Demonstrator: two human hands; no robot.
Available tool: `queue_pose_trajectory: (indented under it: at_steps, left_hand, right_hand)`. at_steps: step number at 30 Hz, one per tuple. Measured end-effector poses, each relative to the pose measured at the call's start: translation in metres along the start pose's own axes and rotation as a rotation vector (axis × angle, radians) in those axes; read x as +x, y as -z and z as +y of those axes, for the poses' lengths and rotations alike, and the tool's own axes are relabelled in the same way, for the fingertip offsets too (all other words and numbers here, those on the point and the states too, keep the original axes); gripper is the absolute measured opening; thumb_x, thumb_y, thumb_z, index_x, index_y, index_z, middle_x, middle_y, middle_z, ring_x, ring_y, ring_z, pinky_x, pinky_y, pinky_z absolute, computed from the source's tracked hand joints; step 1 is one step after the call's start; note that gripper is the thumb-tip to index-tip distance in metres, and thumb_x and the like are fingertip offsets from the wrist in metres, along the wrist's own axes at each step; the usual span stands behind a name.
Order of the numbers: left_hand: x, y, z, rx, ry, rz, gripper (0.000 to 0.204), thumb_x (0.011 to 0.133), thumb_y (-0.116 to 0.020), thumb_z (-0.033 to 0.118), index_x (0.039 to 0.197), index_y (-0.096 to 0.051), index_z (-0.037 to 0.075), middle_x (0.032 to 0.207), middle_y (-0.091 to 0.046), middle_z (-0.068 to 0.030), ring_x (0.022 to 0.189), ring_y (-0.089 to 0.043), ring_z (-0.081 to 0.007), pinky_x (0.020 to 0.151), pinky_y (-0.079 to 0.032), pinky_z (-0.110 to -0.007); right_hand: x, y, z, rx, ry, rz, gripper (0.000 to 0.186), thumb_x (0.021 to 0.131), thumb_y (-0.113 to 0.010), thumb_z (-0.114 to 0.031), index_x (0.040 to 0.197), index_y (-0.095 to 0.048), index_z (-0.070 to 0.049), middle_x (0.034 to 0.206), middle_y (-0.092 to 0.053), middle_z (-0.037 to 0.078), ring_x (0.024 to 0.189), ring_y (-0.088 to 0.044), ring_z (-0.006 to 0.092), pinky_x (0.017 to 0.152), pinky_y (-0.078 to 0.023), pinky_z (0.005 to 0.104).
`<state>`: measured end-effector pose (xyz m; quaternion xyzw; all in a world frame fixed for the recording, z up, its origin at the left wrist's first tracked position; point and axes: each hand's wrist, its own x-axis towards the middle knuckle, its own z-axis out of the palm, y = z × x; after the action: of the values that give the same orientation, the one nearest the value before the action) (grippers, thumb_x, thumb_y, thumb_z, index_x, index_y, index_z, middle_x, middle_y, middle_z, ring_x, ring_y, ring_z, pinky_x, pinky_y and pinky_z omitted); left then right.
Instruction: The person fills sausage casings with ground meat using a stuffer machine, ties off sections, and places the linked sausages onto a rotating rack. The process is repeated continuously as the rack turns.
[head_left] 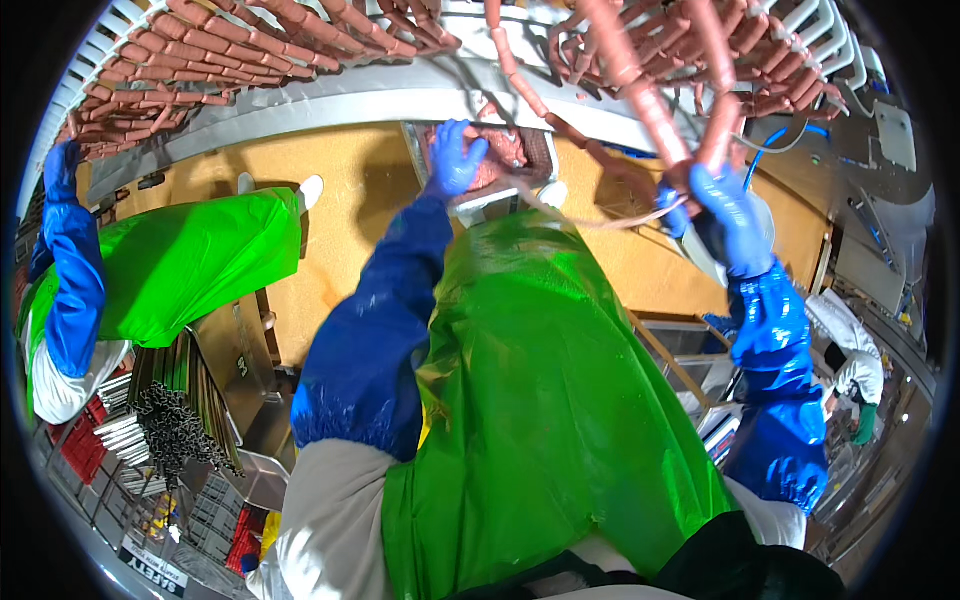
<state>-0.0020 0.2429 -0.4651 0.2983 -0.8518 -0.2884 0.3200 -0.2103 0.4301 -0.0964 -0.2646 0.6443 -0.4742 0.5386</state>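
Observation:
My right hand (728,218), in a blue glove, is closed round a strand of linked sausages (655,120) that hangs down from above in two lengths. A thin pale strip, perhaps casing, (590,219) runs from this hand leftward toward the crate. My left hand (455,160), also blue-gloved, is over the left side of a grey crate (543,155) holding pinkish meat pieces (505,148). Its fingers are stretched out with the thumb apart; its fingertips point to the white rail. Whether it touches the meat I cannot tell.
Many sausage links (220,45) hang along a white rail (330,112) across the far side. At left, a co-worker in a green apron (200,260) reaches up to the links. Metal rods (180,425) are stacked lower left. Another person (855,365) stands far right.

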Motion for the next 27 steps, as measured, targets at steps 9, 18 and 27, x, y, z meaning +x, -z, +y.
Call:
queue_pose_trajectory:
  at_steps: [9, 18, 27]
  left_hand:
    - [0.058, 0.076, 0.219, -0.483, -0.016, -0.414, 0.009, 0.095, -0.05, 0.011, 0.092, -0.056, 0.006, 0.071, -0.045, 0.0036, 0.064, -0.049, -0.01, 0.055, -0.04, -0.026]
    - [0.053, 0.063, 0.145, 0.082, 0.108, -0.661, 0.033, 0.09, -0.058, 0.022, 0.116, -0.056, 0.002, 0.09, -0.063, -0.0222, 0.084, -0.064, -0.037, 0.075, -0.051, -0.044]
    - [0.157, 0.14, 0.2, -0.489, -0.171, -0.402, 0.041, 0.092, -0.054, 0.02, 0.127, -0.045, 0.001, 0.107, -0.059, -0.022, 0.101, -0.06, -0.0296, 0.084, -0.048, -0.038]
  right_hand:
    - [0.054, -0.012, 0.153, 0.019, 0.116, 0.179, 0.027, 0.091, -0.053, -0.003, 0.116, -0.044, -0.002, 0.101, -0.057, 0.01, 0.084, -0.055, 0.0158, 0.074, -0.046, 0.0292]
    - [0.096, -0.045, 0.122, 0.759, -0.366, 0.116, 0.032, 0.098, -0.045, -0.031, 0.084, -0.061, -0.006, 0.065, -0.056, 0.001, 0.051, -0.051, 0.0121, 0.044, -0.038, 0.0248]
    - [0.124, -0.063, 0.183, 0.85, 0.203, 0.333, 0.013, 0.096, -0.049, -0.015, 0.097, -0.056, -0.005, 0.096, -0.057, 0.002, 0.09, -0.054, 0.016, 0.085, -0.043, 0.0332]
